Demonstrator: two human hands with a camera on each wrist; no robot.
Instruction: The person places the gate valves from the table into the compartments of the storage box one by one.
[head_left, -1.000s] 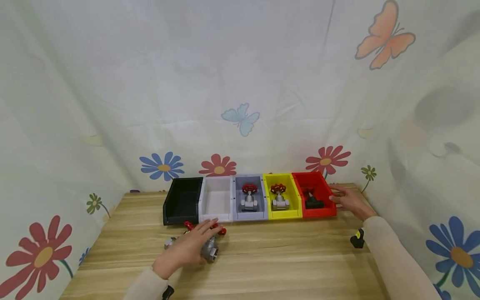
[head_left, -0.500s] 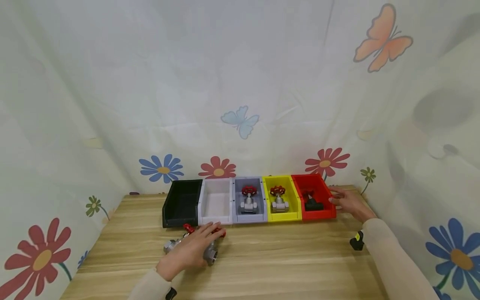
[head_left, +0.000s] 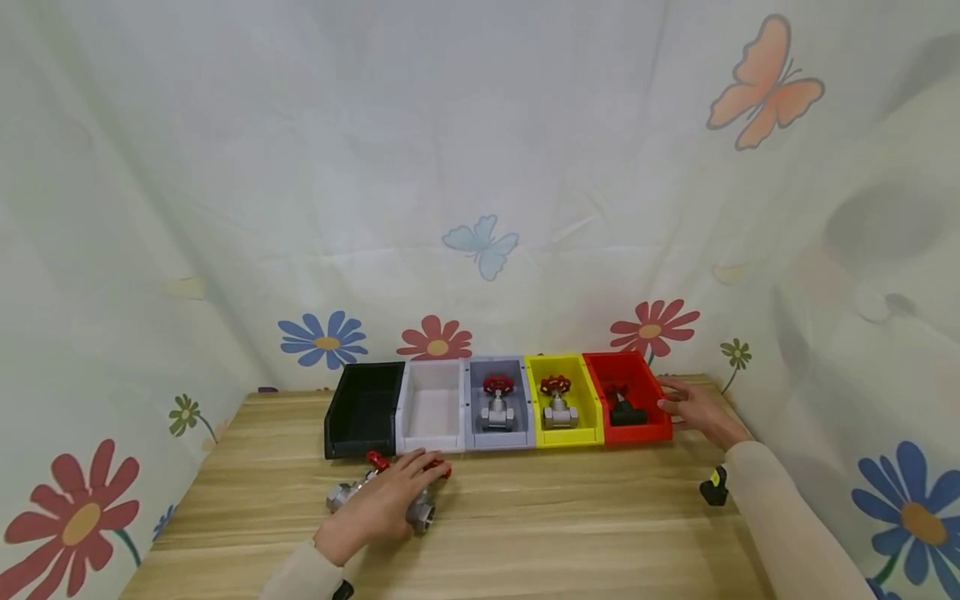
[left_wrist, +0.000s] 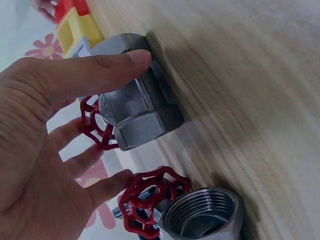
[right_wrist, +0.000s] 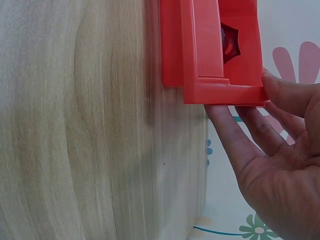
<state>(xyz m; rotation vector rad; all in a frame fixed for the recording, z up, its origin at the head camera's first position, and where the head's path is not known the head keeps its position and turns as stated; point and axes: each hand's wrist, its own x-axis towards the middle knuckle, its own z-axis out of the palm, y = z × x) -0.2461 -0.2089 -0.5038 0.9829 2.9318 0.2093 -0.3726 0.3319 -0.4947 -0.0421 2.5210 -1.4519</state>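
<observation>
My left hand (head_left: 386, 502) lies over two metal gate valves with red handwheels on the table. In the left wrist view its thumb rests along the right valve (left_wrist: 142, 120). Its fingers are spread behind, and one touches the handwheel of the left valve (left_wrist: 202, 215), whose threaded opening shows. At the right end of a row of bins, my right hand (head_left: 701, 410) touches the outer side of the red bin (head_left: 639, 434). The right wrist view has its thumb tip at the rim and extended fingers against the wall (right_wrist: 227, 95). A dark valve (head_left: 626, 412) sits inside that bin.
Left of the red bin stand a yellow bin (head_left: 573, 437) and a grey bin (head_left: 500, 439), each holding a red-wheeled metal valve, then a white bin (head_left: 432, 408) and a black bin (head_left: 367, 408). A printed curtain (head_left: 480, 150) hangs behind the wooden table (head_left: 562, 525).
The head view has tilted a little, so the bins and table sit slightly lower in it. Both hands keep nearly the same places.
</observation>
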